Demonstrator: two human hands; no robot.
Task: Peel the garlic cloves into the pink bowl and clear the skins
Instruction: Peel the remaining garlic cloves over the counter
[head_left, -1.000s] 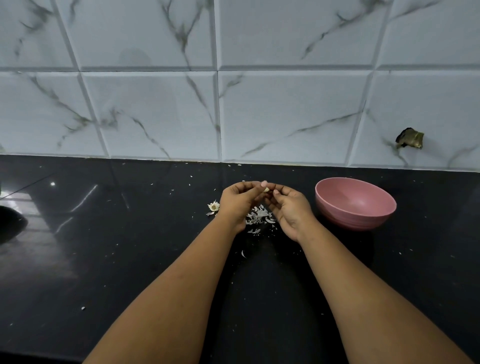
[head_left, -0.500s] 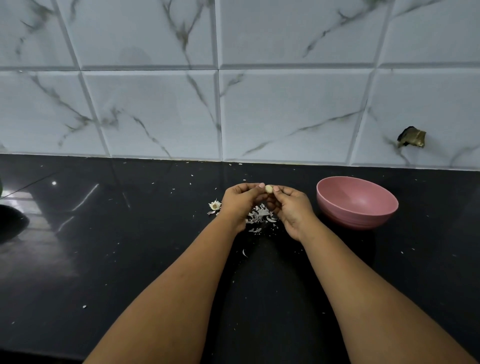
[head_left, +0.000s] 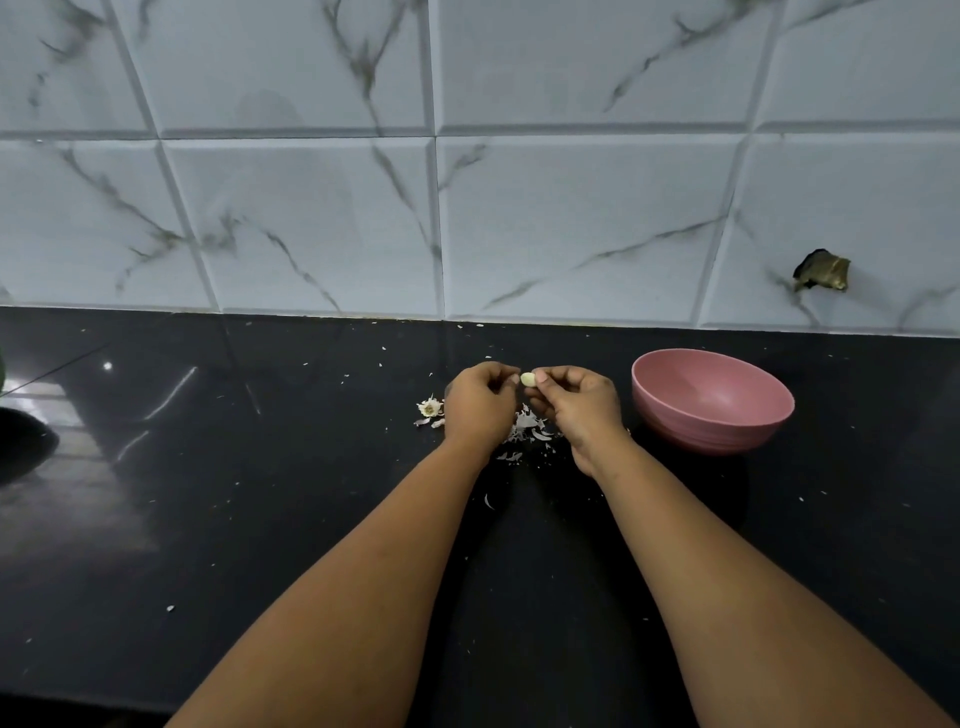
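The garlic clove (head_left: 528, 379) sits just above the middle of the frame, pinched between the fingertips of my 2 hands and lifted clear of the desk (head_left: 260, 519). It now shows pale and smooth, a clean oval. 1 second ago it was mostly hidden between my fingertips, only a small pale speck showing; half a second ago it had come up into view, and now it stands fully exposed. I take that to mean this clove is nearly or wholly bare, though I cannot tell whether a shred of skin clings to its far side.

My left hand (head_left: 480, 402) has a narrow grip, curled fingers touching the clove's left end. My right hand (head_left: 579, 402) pinches its right end, thumb on top. Both grips are on this 1 clove.

Below and between my wrists lies the pile of skins (head_left: 530, 434), with looser flakes scattered toward the lower part of the frame. It looks the same as in the earlier pictures. Left of my left hand sits the garlic root stub (head_left: 430, 408), unmoved.

The pink bowl (head_left: 712, 399) stands right of centre, near my right hand but not touching it. The part of its inside I can see looks empty. By my judgement the drop into it comes next, and the skins remain to be cleared.
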